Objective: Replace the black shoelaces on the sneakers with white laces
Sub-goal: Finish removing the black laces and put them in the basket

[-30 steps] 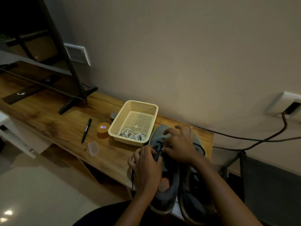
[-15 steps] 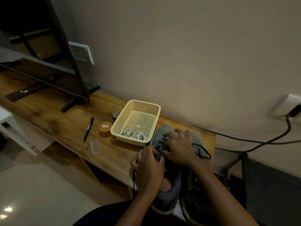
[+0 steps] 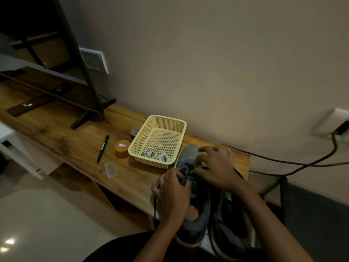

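Two grey sneakers lie side by side at the right end of the wooden table, toes toward the wall. My left hand (image 3: 172, 193) grips the black lace (image 3: 184, 177) of the left sneaker (image 3: 196, 220); a lace end hangs below that hand. My right hand (image 3: 215, 167) is over the same shoe's front eyelets, fingers curled and pinching the lace there. The right sneaker (image 3: 229, 235) sits beside it, mostly under my right forearm. Coiled white laces (image 3: 155, 155) lie in the cream plastic basket (image 3: 181, 127) just left of the shoes.
A black pen (image 3: 103, 148), an orange round tin (image 3: 122, 148) and a small clear plastic case (image 3: 110, 169) lie on the table (image 3: 71, 140) left of the basket. A black stand (image 3: 90, 112) occupies the far left. A dark cable (image 3: 302, 163) runs to a wall socket at right.
The view has shifted slightly. My right hand's fingers have drawn in over the front eyelets, and my left hand stays clenched on the black lace.
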A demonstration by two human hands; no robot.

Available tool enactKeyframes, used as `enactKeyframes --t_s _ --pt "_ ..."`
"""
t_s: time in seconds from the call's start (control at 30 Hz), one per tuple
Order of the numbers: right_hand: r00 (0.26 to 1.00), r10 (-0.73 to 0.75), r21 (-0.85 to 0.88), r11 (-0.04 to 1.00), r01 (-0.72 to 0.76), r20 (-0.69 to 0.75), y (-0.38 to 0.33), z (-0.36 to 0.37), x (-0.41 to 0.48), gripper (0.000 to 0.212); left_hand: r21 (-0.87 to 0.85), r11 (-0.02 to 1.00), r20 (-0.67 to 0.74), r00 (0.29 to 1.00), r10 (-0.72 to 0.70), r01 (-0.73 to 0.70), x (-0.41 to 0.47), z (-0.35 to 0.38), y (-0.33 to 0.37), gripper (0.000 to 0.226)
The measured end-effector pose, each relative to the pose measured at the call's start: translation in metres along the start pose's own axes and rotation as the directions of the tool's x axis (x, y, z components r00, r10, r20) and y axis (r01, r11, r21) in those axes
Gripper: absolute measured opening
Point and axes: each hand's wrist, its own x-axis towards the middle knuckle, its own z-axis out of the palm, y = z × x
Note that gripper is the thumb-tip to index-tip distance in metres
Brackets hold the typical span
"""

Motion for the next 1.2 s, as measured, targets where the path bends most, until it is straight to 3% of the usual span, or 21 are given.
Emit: enactKeyframes --t_s 0.17,0.47,0.6,0.73,0.83,1.07,1.2 --pt "0.996 -0.039 -0.164 0.985 0.052 0.085 -0.016 0.019 0.008 0.026 0.014 1.0 -0.005 1.0 0.019 -0.019 0.0 -0.001 0.0 0.02" --pt "0.999 -0.037 0.005 0.999 0.037 -0.023 0.008 -0.008 -0.002 0.008 0.013 1.0 -0.001 1.0 0.01 -0.01 -0.002 -0.003 0.001 0.017" --pt "0.999 -0.016 0.049 0.999 0.019 -0.045 0.008 -0.011 -0.006 0.01 -0.007 1.0 -0.007 1.0 0.008 -0.008 -0.001 -0.002 0.001 0.017" --pt "0.996 -0.025 -0.093 0.995 0.034 0.087 -0.012 0.01 0.003 0.025 -0.013 1.0 -0.004 1.0 0.006 -0.007 -0.001 0.0 0.0 0.017" --pt "0.996 -0.028 -0.158 0.987 0.042 0.09 -0.017 0.02 0.009 0.027 -0.002 1.0 -0.011 1.0 0.016 -0.016 -0.001 0.0 0.0 0.019" --pt "0.999 -0.041 -0.05 0.998 0.042 0.012 0.005 -0.008 0.002 0.013 0.003 1.0 -0.035 0.999 0.019 -0.019 -0.002 -0.001 0.002 0.02" --pt "0.977 0.111 0.171 0.982 -0.079 -0.185 0.028 -0.028 -0.007 0.011 0.011 1.0 -0.035 0.999 0.026 -0.025 -0.003 -0.002 0.002 0.02"
